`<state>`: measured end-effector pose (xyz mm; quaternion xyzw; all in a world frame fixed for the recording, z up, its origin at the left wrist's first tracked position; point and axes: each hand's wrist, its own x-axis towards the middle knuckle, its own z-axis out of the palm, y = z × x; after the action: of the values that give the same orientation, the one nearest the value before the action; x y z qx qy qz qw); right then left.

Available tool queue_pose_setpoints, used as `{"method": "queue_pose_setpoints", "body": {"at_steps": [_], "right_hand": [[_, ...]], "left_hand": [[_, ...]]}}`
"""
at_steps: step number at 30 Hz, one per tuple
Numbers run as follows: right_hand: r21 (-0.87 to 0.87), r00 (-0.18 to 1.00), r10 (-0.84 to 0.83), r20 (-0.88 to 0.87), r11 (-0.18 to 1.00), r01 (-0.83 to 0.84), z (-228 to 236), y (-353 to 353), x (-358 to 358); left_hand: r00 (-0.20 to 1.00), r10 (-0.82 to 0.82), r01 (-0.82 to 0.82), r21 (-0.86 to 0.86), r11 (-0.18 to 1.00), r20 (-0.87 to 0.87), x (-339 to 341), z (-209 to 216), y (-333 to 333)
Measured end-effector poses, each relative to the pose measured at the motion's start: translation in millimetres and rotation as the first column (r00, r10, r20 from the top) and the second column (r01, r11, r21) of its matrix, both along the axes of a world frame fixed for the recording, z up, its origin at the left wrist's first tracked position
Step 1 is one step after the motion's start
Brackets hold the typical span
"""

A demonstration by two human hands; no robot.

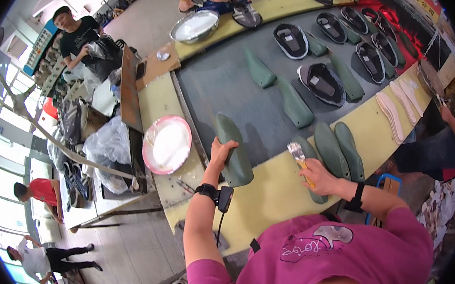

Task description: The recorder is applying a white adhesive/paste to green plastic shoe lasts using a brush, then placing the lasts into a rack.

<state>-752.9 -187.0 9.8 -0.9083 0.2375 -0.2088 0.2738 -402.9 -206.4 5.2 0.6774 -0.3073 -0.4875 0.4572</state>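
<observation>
Green shoe mould (239,165), smooth w/ slight sheen, narrower at far end, broader at near end, is in L hand (221,152), thumb across it, over the line where grey surface (202,95) meets yellow tabletop (260,207). R hand (321,178) grips brush (296,151) by its yellow handle, bristles caked white, near more green moulds (330,149). Pink-rimmed bowl (145,149) w/ white stuff sits L of it all.

Head cam = L fisheye of pair, worn abv & behind wearer's L hand (222,153) and R hand (320,177), facing steeply dn & fwd. Hands nr; wearer's shirt (287,272) nearer still. V. wide FOV: dark worktop (211,78) beyond hands, floor (140,252) well left of L hand.
</observation>
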Motion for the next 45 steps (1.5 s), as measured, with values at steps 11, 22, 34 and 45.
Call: {"method": "queue_pose_setpoints", "body": {"at_steps": [11, 22, 34, 45], "right_hand": [[0.220, 0.987, -0.153, 0.041, 0.965, 0.141, -17, 2, 3], [0.239, 0.992, -0.120, 0.049, 0.965, 0.105, -6, -3, 0], [0.322, 0.992, -0.127, 0.025, 0.940, 0.112, -11, 4, -2], [0.367, 0.962, -0.160, 0.222, 0.928, 0.070, -26, -5, 23]], "left_hand": [[0.599, -0.186, 0.074, 0.178, 0.981, 0.779, 3, -108, -26], [0.313, -0.339, 0.148, 0.307, 0.940, 0.887, -19, -93, -32], [0.212, -0.261, -0.055, 0.278, 0.959, 0.942, 62, -79, -182], [0.728, -0.265, 0.380, -0.050, 0.924, 0.632, -88, -57, 35]]}}
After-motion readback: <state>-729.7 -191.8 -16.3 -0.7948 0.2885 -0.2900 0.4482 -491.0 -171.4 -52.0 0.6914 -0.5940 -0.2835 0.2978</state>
